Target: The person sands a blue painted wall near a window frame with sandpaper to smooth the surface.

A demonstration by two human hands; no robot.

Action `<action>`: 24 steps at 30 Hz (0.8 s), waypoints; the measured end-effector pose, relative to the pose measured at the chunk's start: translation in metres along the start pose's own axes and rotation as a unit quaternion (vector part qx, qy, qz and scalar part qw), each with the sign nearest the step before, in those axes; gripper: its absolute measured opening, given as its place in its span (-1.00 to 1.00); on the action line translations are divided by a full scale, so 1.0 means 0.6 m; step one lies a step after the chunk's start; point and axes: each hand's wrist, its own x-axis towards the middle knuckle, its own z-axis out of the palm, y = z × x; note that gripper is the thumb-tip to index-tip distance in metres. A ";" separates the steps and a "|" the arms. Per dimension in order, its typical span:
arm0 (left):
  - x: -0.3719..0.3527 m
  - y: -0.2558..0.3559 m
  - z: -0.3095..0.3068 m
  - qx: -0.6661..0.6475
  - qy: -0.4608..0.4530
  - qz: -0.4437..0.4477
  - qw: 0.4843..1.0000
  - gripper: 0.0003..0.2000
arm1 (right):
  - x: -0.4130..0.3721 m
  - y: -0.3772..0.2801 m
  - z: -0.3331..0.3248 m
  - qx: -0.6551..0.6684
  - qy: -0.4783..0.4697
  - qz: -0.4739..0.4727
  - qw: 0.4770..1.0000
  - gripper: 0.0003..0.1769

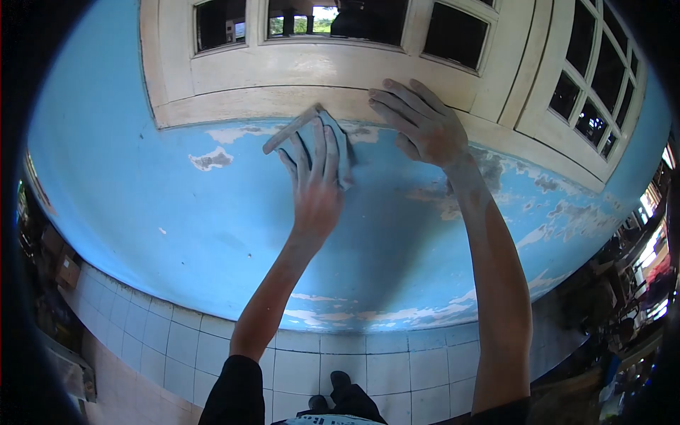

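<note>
My left hand (317, 180) presses a dusty, folded sheet of sandpaper (345, 159) against the light-blue wall (234, 212), just under the window frame. The fingers lie over the sheet, and one folded edge sticks out past the fingertips at the upper left. Higher up and to the right, my right hand (428, 127) rests with stretched fingers on the lower rail of the cream wooden window frame (283, 99). It holds nothing. Grey dust coats both hands. Bare, flaked patches (211, 159) show in the paint around them.
A second window panel (567, 127) with small panes is at the right. White tiles (297, 372) run along the floor at the wall's foot, where my shoes (340, 380) stand. Cluttered objects (637, 297) fill the far right, and a small brown box (69, 271) sits at the left.
</note>
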 end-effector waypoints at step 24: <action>-0.093 -0.184 0.054 -0.198 0.144 -0.093 0.965 -0.49 | -0.001 0.002 0.000 0.021 0.013 0.009 1.000 -0.29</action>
